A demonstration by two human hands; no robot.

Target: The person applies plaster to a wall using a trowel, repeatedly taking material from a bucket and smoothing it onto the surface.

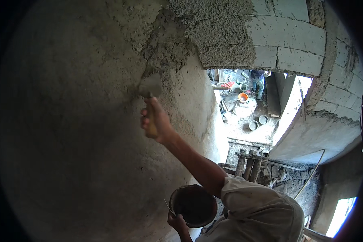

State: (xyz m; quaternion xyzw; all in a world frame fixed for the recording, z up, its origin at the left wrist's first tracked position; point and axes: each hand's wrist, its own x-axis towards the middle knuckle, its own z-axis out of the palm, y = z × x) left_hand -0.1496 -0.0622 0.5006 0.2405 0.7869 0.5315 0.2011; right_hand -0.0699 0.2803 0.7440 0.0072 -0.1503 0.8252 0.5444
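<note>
My right hand (159, 119) grips the yellowish handle of a trowel (151, 86), raised to the rough, patchy plaster wall (92, 97) with its blade over a band of darker, rougher mortar (167, 44). Low in the picture, my left hand (176, 222) holds a dark, round bucket (193, 203) by its left side; a thin wire handle stands beside that hand. The bucket's inside is dark, and what it holds is hard to make out.
An arch (286, 36) of pale blocks and mortar spans the upper right. Through the opening below lie another person (259, 86), an orange bucket (243, 97), round tubs (258, 123) and clutter. Timber framing (250, 167), a leaning pole (310, 175) and a bright window (339, 215) show lower right.
</note>
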